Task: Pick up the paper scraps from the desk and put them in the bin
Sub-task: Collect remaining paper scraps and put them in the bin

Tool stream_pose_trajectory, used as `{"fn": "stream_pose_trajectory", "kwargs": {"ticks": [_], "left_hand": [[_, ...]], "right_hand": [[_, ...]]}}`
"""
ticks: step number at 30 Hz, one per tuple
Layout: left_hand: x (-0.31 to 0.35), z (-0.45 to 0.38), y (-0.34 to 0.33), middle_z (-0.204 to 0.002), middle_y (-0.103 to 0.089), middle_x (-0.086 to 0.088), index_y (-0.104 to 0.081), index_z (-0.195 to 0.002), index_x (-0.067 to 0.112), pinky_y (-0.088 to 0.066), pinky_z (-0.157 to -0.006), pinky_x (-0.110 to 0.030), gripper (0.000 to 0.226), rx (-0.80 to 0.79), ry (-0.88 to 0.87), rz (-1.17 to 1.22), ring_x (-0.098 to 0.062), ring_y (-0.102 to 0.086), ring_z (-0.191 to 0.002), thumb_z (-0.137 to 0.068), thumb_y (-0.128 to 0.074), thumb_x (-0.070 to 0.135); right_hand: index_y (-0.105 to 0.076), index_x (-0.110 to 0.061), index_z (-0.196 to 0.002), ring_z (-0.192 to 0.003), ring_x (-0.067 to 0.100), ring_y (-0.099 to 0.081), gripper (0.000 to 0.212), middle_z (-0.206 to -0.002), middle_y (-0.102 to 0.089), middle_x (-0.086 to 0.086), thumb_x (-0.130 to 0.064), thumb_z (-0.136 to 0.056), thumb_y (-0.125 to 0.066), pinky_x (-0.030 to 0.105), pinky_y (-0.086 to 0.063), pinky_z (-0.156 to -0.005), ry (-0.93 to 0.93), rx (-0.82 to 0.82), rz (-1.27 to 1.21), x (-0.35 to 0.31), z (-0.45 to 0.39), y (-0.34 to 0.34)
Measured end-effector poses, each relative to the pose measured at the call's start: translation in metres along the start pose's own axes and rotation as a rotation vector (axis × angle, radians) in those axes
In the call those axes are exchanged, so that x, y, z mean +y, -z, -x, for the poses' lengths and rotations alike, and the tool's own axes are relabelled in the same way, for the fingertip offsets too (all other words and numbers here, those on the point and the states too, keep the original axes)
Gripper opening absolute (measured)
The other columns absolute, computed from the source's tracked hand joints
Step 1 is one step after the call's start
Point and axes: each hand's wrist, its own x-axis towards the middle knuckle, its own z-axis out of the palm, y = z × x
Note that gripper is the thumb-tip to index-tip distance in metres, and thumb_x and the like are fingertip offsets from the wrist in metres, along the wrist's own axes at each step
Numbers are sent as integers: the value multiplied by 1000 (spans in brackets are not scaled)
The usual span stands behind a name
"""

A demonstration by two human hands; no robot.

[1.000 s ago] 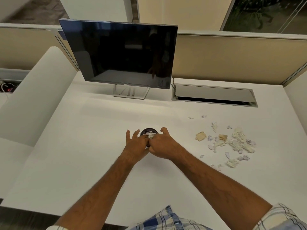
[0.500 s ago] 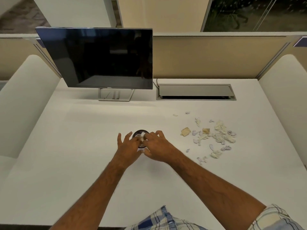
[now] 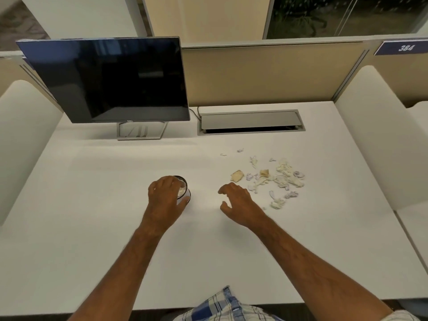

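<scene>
The left hand (image 3: 165,200) curls round a small round bin (image 3: 184,189), fingers over its near rim and thumb down its side, so it grips the bin where it stands on the white desk (image 3: 92,216). The right hand (image 3: 238,200) holds nothing; its fingers are loosely bent and spread, palm down, just above the desk and just beside the near edge of the scraps.

At the far left of the desk stands a dark, blank monitor (image 3: 108,79) on a thin metal stand; the small lettering on its lower bezel reads "DELL". The bin, right of the monitor's stand and nearer the person, is a dark-rimmed cup, upright, its mouth facing up; white crumpled paper shows inside it, partly hidden by the fingers.

Behind the gap between the hands, a grey cable hatch (image 3: 251,122) is set into the desk, its lid raised a little.

The paper scraps (image 3: 278,177) lie right of the right hand: a loose scatter of white, tan and pale purple bits, stretched mostly left to right across the desk, with a few tiny pieces farther back. They are well apart from the bin.

At the top right a blue tag (image 3: 404,47) on the partition reads "384".
</scene>
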Motion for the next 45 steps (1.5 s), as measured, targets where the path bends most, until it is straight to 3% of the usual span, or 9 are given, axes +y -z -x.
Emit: {"fn": "stream_pose_trajectory", "kwargs": {"ticks": [5, 8, 13, 18, 22, 26, 30, 38, 45], "left_hand": [[46, 10, -13, -109, -60, 4, -65, -107, 19, -47, -94, -38, 24, -18, -110, 109, -24, -55, -110, -89, -72, 34], [73, 21, -24, -109, -59, 5, -63, -110, 19, -53, -79, -38, 24, -103, -21, 204, -21, -55, -103, -91, -70, 33], [108, 29, -48, -113, -57, 7, -62, -116, 21, -52, -85, -37, 31, -295, 146, 355, -20, -55, -108, -90, -72, 35], [131, 31, -75, -139, -47, 5, -50, -140, 25, -49, -100, -38, 60, -493, 226, 366, -22, -47, -128, -88, -74, 41], [142, 27, -92, -156, -31, -1, -31, -155, 22, -42, -111, -42, 89, -615, 265, 325, -29, -35, -140, -83, -80, 41], [151, 17, -103, -156, -27, -6, -20, -160, 19, -39, -111, -40, 107, -676, 260, 264, -32, -33, -139, -78, -86, 38], [162, 8, -112, -150, -28, -7, -21, -159, 17, -42, -108, -39, 115, -690, 223, 251, -31, -36, -135, -70, -90, 40], [184, 4, -129, -144, -35, -6, -31, -156, 20, -45, -107, -37, 100, -707, 63, 327, -28, -41, -131, -75, -88, 29], [197, 3, -130, -134, -46, -10, -52, -140, 14, -45, -102, -35, 60, -638, -12, 420, -28, -50, -122, -86, -78, 15]], "right_hand": [[-64, -19, -114, -104, 17, -60, 23, -112, -62, -5, -18, -91, -63, 36, -40, -98, -159, 29, -109, 52, 25, 18], [-66, -18, -113, -100, 18, -64, 22, -112, -63, -3, -16, -91, -64, 38, -44, -97, -262, 66, -132, 81, 36, 32], [-69, -12, -109, -101, 25, -64, 21, -111, -65, 5, -7, -88, -67, 37, -49, -92, -361, 140, -153, 122, 54, 49], [-68, -5, -114, -108, 37, -61, 28, -117, -64, 15, -6, -86, -70, 42, -42, -98, -383, 195, -59, 152, 66, 56], [-64, -10, -126, -118, 37, -57, 39, -127, -62, 13, -12, -87, -68, 43, -41, -105, -465, 226, -28, 167, 70, 61], [-52, -6, -141, -131, 34, -49, 51, -137, -56, 15, -14, -93, -66, 39, -31, -113, -467, 143, -69, 178, 69, 57], [-47, -6, -146, -131, 32, -49, 58, -139, -54, 14, -27, -96, -67, 37, -27, -114, -412, 87, -91, 177, 61, 51], [-40, -31, -153, -137, 31, -37, 62, -153, -38, 6, -40, -97, -62, 41, -36, -113, -262, -123, 158, 164, 49, 35], [-58, -23, -142, -124, 27, -46, 39, -144, -47, 4, -22, -102, -56, 33, -45, -97, -171, -76, 181, 161, 58, 31]]}}
